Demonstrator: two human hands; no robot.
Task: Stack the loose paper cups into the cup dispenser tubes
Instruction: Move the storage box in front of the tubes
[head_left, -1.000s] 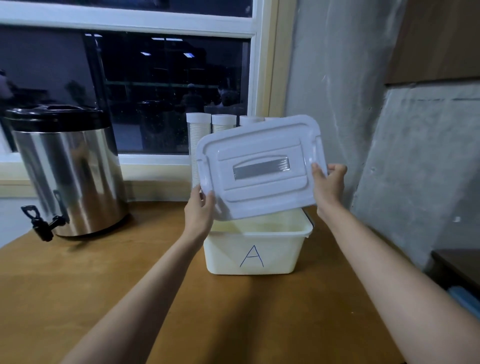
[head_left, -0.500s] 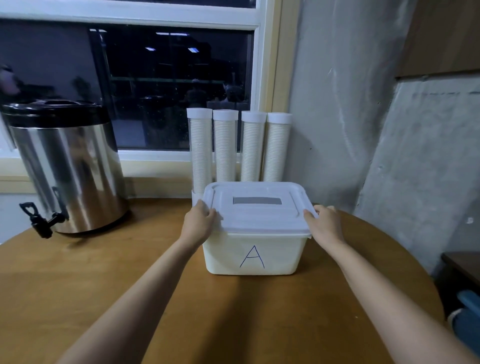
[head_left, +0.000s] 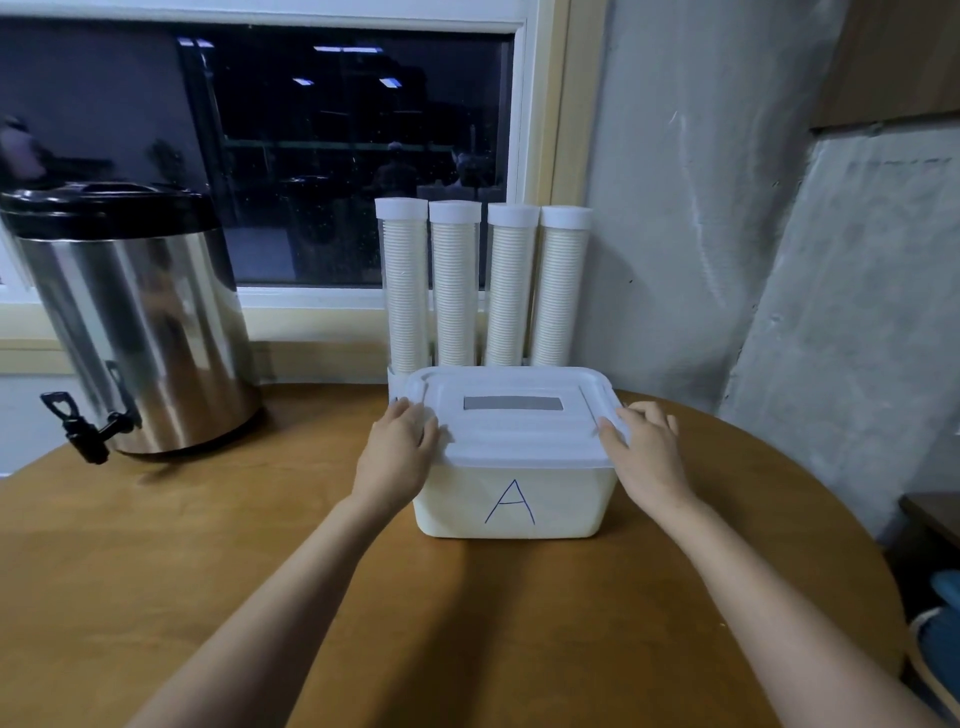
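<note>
While bin (head_left: 511, 499) fronts tubes (head_left: 509, 291), urn (head_left: 135, 332) stands well left.

One camera sits on my head. It looks forward and down, close over the table (head_left: 208, 571), facing the window (head_left: 337, 156).

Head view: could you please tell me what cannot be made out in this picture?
Head view only:
- Contents of the white plastic bin marked A: hidden by its white lid.
- Feet of the four clear cup dispenser tubes: behind the bin.
- Lid's side edges: covered by the left hand and right hand; latched or not, unclear.
- Blue object: cut off by the right edge.
</note>
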